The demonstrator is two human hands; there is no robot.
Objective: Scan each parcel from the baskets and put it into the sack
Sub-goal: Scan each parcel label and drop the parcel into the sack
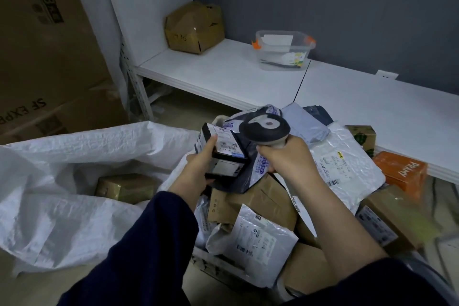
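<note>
Black-wrapped parcel [223,154] gripped in my left hand [198,166], label up, over the heaped basket [211,263]. Right hand [285,156] is closed round the scanner [264,128], head just above the label. Risk: glare or tilt off the glossy wrap spoils the read, and the grey mailer [253,169] beneath could slide off the pile. Sack [62,181] gapes at left with one brown box [126,187] inside — floppy rim sits in the drop path. Orange box [402,171] and clear tub [283,49] on the shelf [223,74] — well clear.
</note>
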